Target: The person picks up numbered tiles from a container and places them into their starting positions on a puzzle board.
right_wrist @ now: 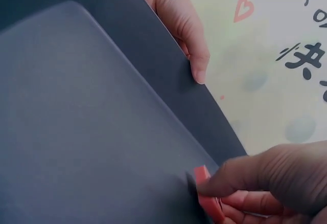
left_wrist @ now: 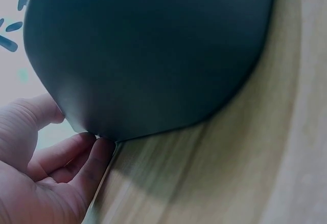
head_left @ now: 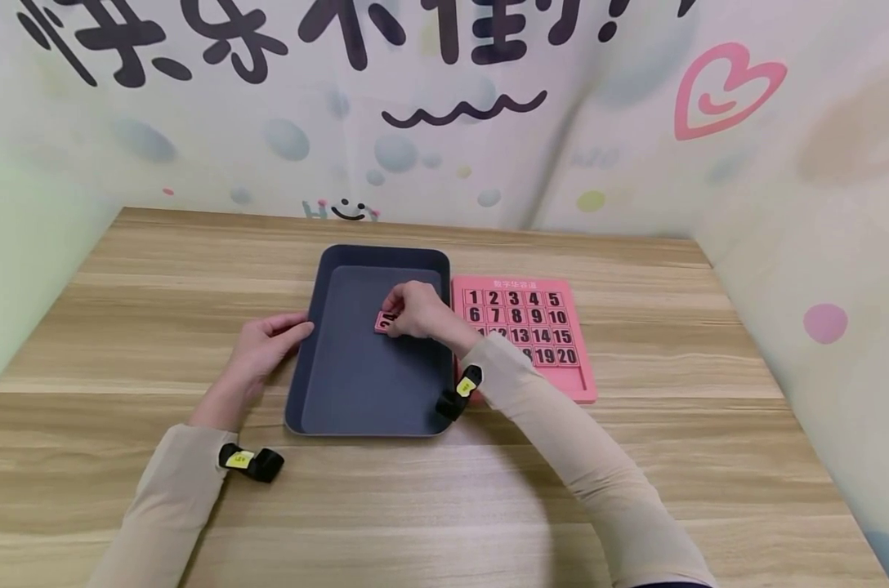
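Note:
A pink number tile [head_left: 386, 321], marked with what looks like 24, is pinched between the thumb and fingers of my right hand [head_left: 418, 310]. It is inside the dark blue-grey tray [head_left: 371, 392]; whether it touches the tray floor I cannot tell. In the right wrist view the tile [right_wrist: 208, 196] stands tilted on edge. My left hand [head_left: 261, 347] holds the tray's left side, thumb at the rim and fingers low against the outer wall [left_wrist: 143, 81]. Right of the tray lies a pink number-puzzle board [head_left: 586, 371], its rows of numbered tiles partly hidden by my right forearm.
The wooden table [head_left: 709, 457] runs back to a printed wall covering [head_left: 444, 163] with black characters and a pink heart. A pale side wall [head_left: 819, 269] borders the right. Both forearms wear wrist cameras, the right one [head_left: 459, 394] over the tray's right edge.

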A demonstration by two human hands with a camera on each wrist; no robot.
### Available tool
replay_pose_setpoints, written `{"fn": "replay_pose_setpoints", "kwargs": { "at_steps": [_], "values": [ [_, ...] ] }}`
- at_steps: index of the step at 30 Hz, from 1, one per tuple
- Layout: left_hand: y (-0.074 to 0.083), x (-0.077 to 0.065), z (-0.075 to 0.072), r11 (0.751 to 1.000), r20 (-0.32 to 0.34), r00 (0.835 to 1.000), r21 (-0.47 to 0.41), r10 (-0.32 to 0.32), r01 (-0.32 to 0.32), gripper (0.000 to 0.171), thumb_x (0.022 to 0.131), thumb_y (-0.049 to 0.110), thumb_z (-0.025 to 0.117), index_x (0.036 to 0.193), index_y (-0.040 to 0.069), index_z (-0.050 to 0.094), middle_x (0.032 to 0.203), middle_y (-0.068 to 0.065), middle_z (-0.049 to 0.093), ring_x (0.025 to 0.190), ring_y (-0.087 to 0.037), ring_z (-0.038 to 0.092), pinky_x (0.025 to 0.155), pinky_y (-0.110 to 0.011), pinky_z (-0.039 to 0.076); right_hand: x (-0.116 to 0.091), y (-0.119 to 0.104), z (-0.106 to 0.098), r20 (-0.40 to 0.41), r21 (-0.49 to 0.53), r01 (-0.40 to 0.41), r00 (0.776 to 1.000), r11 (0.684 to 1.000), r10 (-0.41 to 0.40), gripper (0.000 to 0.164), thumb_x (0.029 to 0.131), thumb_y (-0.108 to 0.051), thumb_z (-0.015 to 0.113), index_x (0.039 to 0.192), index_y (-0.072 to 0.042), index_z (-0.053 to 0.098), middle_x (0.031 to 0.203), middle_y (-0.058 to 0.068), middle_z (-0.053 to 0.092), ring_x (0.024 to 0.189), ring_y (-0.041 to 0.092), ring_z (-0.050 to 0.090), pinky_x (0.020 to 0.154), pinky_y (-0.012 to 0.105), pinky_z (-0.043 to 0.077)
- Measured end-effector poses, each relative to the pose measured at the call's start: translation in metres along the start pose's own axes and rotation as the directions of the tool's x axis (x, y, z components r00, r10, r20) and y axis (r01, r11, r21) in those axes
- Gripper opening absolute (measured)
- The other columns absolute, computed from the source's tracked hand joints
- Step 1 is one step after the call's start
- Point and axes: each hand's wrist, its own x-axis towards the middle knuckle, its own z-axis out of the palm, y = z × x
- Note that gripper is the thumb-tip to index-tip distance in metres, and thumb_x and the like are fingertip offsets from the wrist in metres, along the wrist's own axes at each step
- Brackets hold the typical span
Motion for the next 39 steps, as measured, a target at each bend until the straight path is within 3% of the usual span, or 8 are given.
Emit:
{"fn": "replay_pose_setpoints", "kwargs": {
  "at_steps": [8, 16, 29, 34, 39],
  "values": [
    [-0.001, 0.001, 0.0, 1.0, 0.007, 1.0, 0.007, 0.003, -0.003, 0.052, 0.09, 0.02, 0.062, 0.132, -0.007, 0.048, 0.105, 0.012, 0.061, 0.088, 0.011, 0.052, 0.075, -0.01, 0.046, -0.014, -0.012, -0.016, -0.054, -0.011, 0.118, 0.991, 0.993, -0.119, 0.03, 0.076, -0.006, 0.076, 0.103, -0.002, 0.064, 0.093, 0.008, 0.062, 0.082, 0.018, 0.054, 0.073, 0.024, 0.048],
    [-0.001, 0.0, 0.001, 1.0, 0.003, 1.0, 0.011, 0.013, -0.013, 0.052, 0.09, 0.02, 0.063, 0.132, -0.008, 0.048, 0.102, 0.014, 0.061, 0.087, 0.011, 0.051, 0.075, -0.01, 0.046, -0.041, -0.006, -0.042, -0.117, 0.05, 0.136, 0.985, 0.989, -0.129, 0.031, 0.077, -0.004, 0.073, 0.107, 0.0, 0.062, 0.097, 0.009, 0.06, 0.087, 0.021, 0.055, 0.078, 0.028, 0.048],
    [0.002, -0.001, 0.001, 0.998, 0.006, 1.0, 0.057, -0.024, 0.024, 0.055, 0.091, 0.026, 0.062, 0.134, -0.004, 0.047, 0.116, 0.005, 0.058, 0.089, 0.009, 0.051, 0.076, -0.01, 0.046, -0.091, 0.047, -0.08, -0.231, 0.061, 0.07, 0.971, 0.996, -0.054, 0.037, 0.075, -0.003, 0.073, 0.109, 0.002, 0.061, 0.097, 0.012, 0.061, 0.089, 0.025, 0.056, 0.079, 0.035, 0.048],
    [0.003, -0.001, 0.002, 0.998, 0.006, 1.0, 0.057, -0.026, 0.026, 0.055, 0.091, 0.027, 0.061, 0.134, -0.004, 0.047, 0.118, 0.003, 0.057, 0.089, 0.009, 0.05, 0.075, -0.01, 0.046, -0.109, 0.076, -0.086, -0.266, 0.041, 0.094, 0.961, 0.995, -0.08, 0.037, 0.073, 0.001, 0.074, 0.107, 0.007, 0.062, 0.092, 0.015, 0.062, 0.083, 0.027, 0.056, 0.076, 0.037, 0.049],
    [0.003, -0.001, 0.002, 0.998, 0.008, 1.0, 0.056, -0.02, 0.02, 0.055, 0.091, 0.027, 0.062, 0.134, -0.005, 0.047, 0.112, 0.007, 0.058, 0.089, 0.008, 0.051, 0.075, -0.01, 0.046, -0.128, 0.102, -0.085, -0.253, 0.009, 0.051, 0.966, 0.999, -0.047, 0.037, 0.075, -0.002, 0.074, 0.109, 0.006, 0.063, 0.087, 0.013, 0.06, 0.079, 0.025, 0.054, 0.071, 0.034, 0.048]
  ]
}}
